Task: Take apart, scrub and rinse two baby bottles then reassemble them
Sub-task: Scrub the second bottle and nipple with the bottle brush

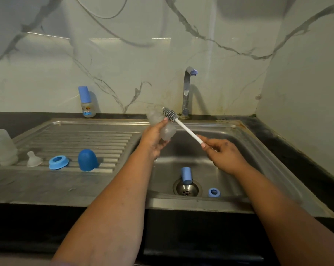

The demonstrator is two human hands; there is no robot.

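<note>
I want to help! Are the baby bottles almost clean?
Not yet. One bottle is apart: its teat, ring and cap lie on the drainboard. The left hand holds a clear bottle over the sink; the right hand holds the brush beside it. No water runs. The small bottle is still capped. Nothing is reassembled.

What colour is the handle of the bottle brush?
The brush handle is white, with grey bristles; the head view shows it best.
</note>
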